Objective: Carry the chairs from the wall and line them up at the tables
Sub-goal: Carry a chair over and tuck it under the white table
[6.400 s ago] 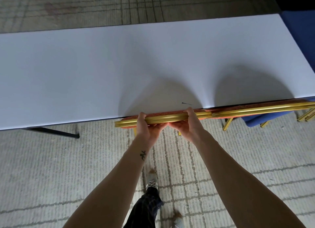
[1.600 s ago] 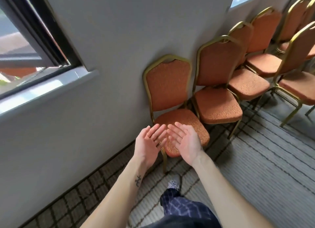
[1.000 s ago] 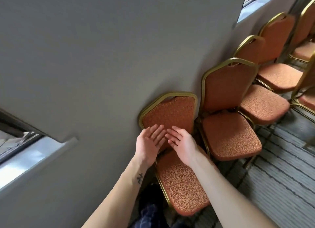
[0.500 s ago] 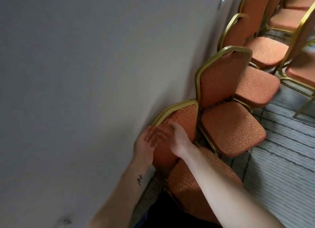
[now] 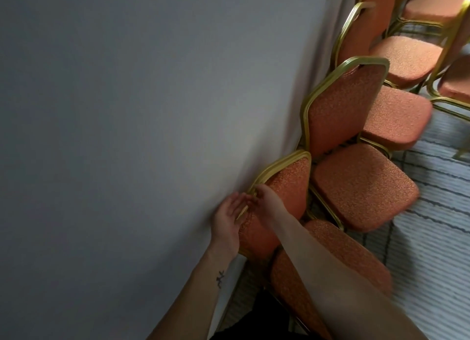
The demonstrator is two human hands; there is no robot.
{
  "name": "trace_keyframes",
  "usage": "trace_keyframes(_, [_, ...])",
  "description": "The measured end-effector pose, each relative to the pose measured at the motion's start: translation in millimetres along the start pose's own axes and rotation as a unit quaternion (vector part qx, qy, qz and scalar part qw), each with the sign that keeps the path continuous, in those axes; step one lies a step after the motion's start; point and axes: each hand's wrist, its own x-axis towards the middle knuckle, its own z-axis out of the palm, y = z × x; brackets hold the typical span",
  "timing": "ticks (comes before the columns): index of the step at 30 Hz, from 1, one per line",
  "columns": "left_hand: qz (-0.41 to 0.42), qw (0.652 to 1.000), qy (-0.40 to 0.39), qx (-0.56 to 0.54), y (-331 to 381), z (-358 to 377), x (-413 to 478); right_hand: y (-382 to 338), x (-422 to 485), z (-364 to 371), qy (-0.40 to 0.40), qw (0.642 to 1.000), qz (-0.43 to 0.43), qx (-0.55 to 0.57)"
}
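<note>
The nearest orange chair (image 5: 288, 184), with a gold metal frame, stands with its backrest against the grey wall (image 5: 127, 110). My left hand (image 5: 227, 219) lies with straight fingers along the wall-side edge of that backrest, touching the gold frame. My right hand (image 5: 267, 202) is on the front of the backrest near its top, its fingertips hooked over the gold rim. My right forearm crosses the chair's seat (image 5: 338, 258). No table is in view.
A second orange chair (image 5: 343, 105) stands right beside the first, their frames nearly touching. Several more orange chairs (image 5: 407, 57) continue along the wall and in a second row at far right. Striped grey carpet (image 5: 432, 225) lies to the right.
I came from the white table to the chairs at the wall. Over the last second both open hands moved onto the top of the nearest chair's backrest.
</note>
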Motion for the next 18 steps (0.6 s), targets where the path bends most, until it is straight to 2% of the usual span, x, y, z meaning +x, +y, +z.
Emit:
trace_keyframes(3, [0.002,1.000,-0.013,0.012,1.4,1.1,0.8,3.3,-2.7,-1.0,0.015,0.998,-0.036,-0.055])
trace_keyframes(7, [0.046,0.993,-0.033,0.104,-1.3,12.4,-0.3,22.0,-30.0,-13.2,0.026,0.994,-0.052,-0.090])
trace_keyframes(11, [0.097,0.969,-0.053,0.221,-9.4,34.0,-10.3,35.7,-56.2,-30.1,0.010,0.991,-0.092,-0.093])
trace_keyframes(18, [0.142,0.927,-0.155,0.311,-37.4,67.5,-56.2,27.7,-107.1,-82.1,0.056,0.969,-0.189,-0.147])
